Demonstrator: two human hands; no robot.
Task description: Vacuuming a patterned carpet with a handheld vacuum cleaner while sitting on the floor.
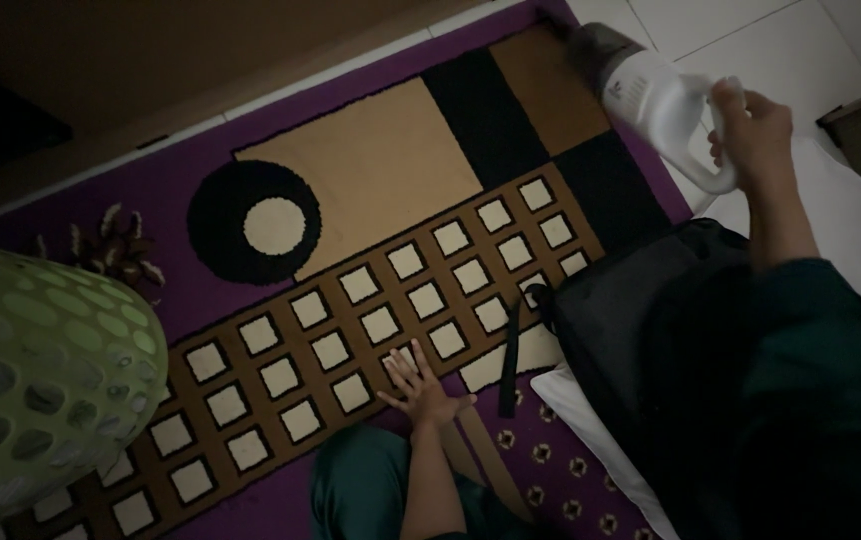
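Dim room, head view looking down at a patterned rug (370, 190): purple border, tan and black blocks, rows of cream squares on brown.

Right hand (750, 130) was raised at the upper right, its grip clamped around the handle of a white handheld vacuum (650, 95). The vacuum's dark nose pointed toward the rug's far corner, near the white floor tiles (750, 30); whether the nose touched the pile could not be told.

Left hand (420, 390) lay flat on the rug, fingers apart and holding nothing, bracing the body just ahead of the knee in green cloth.

A black bag (630, 310) sat at the right on a white pillow (590, 420), its strap trailing onto the rug. A green perforated basket (40, 380) stood at the left edge. Some small dried leaves (115, 245) lay on the purple border.

Judgement: the step in hand looked like vacuuming the rug, working the far corner. The next pass would call for lowering the nose flat onto the pile and drawing it back across the tan block, steering clear of the bag strap, with the left palm kept planted for balance.
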